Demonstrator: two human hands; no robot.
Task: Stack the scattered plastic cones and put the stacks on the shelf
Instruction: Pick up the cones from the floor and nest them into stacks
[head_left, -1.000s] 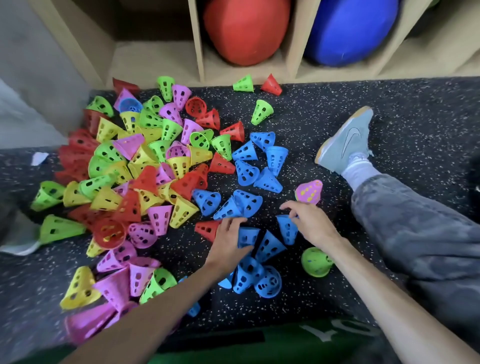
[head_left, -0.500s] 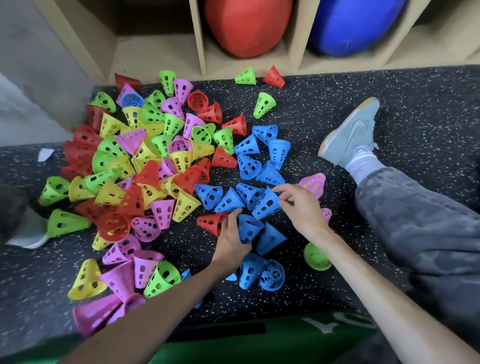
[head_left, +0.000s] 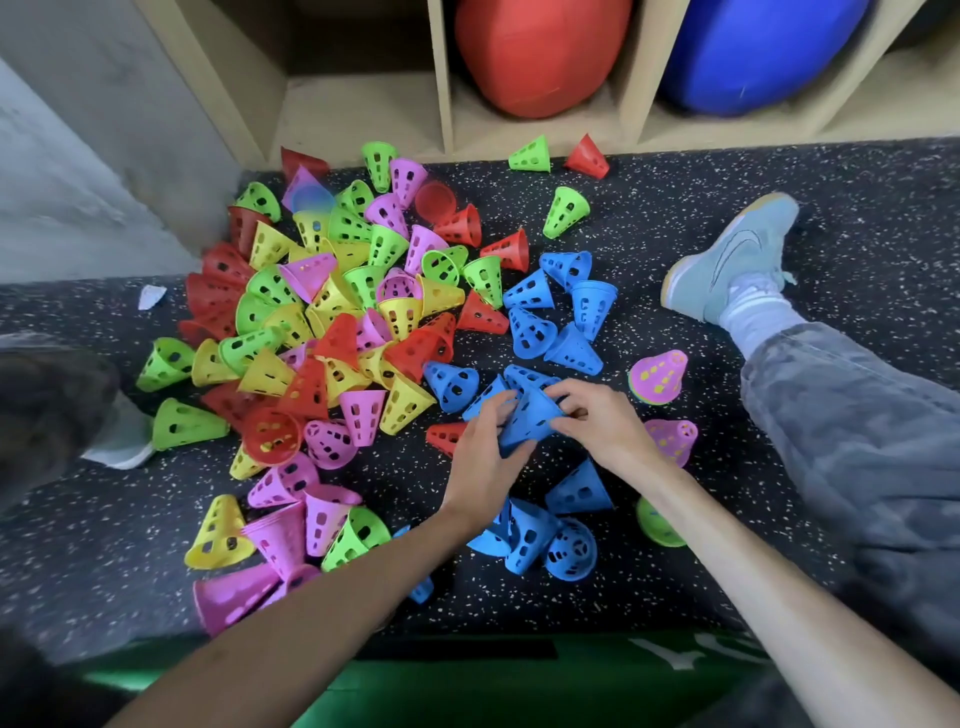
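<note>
- A green mat (head_left: 467, 675) is lying along the near edge of the speckled black floor (head_left: 675, 218), with both forearms reaching out over it.
- Just beyond it, a small cluster of blue cones (head_left: 540, 535) is lying tipped over between the forearms, and a green cone (head_left: 657, 525) is sitting beside the right forearm.
- Towards the middle of the floor, the left hand (head_left: 480, 462) and the right hand (head_left: 602, 426) are both gripping one blue cone (head_left: 530, 421), fingers curled round it from either side; whether it is a single cone or several nested, I cannot tell.
- A red cone (head_left: 444, 436) is lying just left of the left hand, and a pink cone (head_left: 672, 439) just right of the right wrist.
- A bent leg in grey trousers (head_left: 852, 441) is lying along the right side of the floor, ending in a light blue shoe (head_left: 727, 262).
- More blue cones (head_left: 556, 312) are lying beyond the hands, all perforated with holes.
- A dense heap of red, yellow, green and pink cones (head_left: 332, 322) is crowding the left half of the floor.
- At the far edge, a wooden shelf (head_left: 441, 78) is holding a red ball (head_left: 535, 52) and a blue ball (head_left: 753, 52) in separate compartments.
</note>
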